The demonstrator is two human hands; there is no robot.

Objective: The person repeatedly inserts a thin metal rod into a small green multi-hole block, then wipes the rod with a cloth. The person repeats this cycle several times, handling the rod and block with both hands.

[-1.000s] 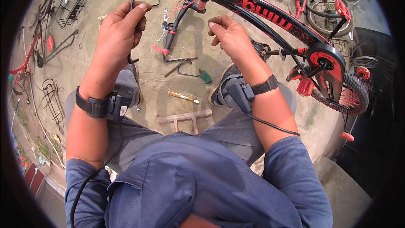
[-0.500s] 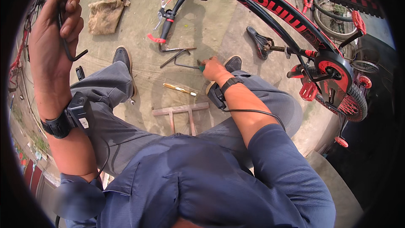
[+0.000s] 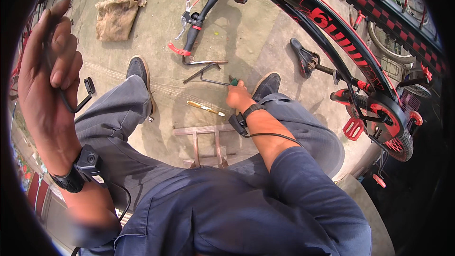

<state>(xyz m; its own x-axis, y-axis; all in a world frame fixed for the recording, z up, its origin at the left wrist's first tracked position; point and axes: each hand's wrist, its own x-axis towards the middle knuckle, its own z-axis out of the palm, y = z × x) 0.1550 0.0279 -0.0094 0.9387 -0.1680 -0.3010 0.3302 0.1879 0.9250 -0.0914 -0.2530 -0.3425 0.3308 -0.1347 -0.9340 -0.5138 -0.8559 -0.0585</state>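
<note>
Raised at the far left, my left hand (image 3: 50,76) has its fingers curled round a thin black hex key (image 3: 65,102), whose bent end sticks out below the palm. My right hand (image 3: 239,96) is down at the ground by my right shoe, closed on a small green-handled tool (image 3: 234,82); its working end is mostly hidden. Just left of that hand lie several bent L-shaped metal rods (image 3: 201,72). A yellow-handled screwdriver (image 3: 204,108) rests on the concrete nearer to me.
A black and red bicycle (image 3: 322,23) lies across the upper right, its saddle (image 3: 303,58) and handlebar grip (image 3: 192,38) close to the ground. A low wooden frame (image 3: 201,131) stands between my legs. A brown cloth (image 3: 118,16) lies at the upper left.
My left hand has come down and left with the hex key still in it. In the picture, the ground, bicycle and right hand have shifted slightly right and down; the right hand keeps the green-handled tool.
</note>
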